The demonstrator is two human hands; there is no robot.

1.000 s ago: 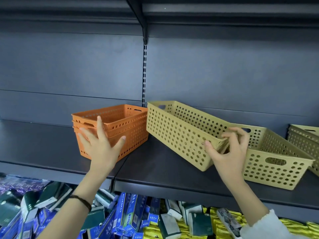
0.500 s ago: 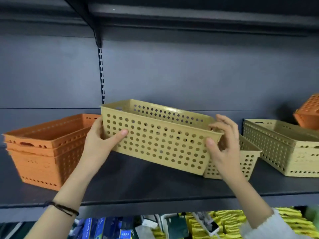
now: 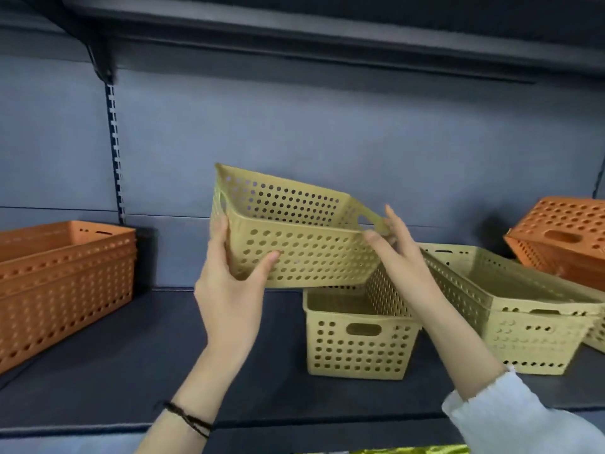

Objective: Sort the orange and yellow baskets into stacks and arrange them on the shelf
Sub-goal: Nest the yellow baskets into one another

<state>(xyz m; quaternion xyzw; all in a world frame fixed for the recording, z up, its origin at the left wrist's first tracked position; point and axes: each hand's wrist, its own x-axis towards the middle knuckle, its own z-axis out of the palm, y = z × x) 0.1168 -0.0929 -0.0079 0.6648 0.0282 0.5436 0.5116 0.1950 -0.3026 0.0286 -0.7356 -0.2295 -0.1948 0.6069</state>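
Shelf point(image 3: 137, 371): dark, holding baskets.
Yellow basket point(image 3: 304, 253): lifted, tilted above another yellow basket point(image 3: 357, 342).
Left hand point(image 3: 229, 290): grips its left end, thumb in front.
Right hand point(image 3: 399, 253): pinches its right rim.

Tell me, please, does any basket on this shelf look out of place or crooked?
Yes. The orange basket at far right sits tilted beside the yellow baskets, apart from the orange stack at left. The held yellow basket is merely mid-air.
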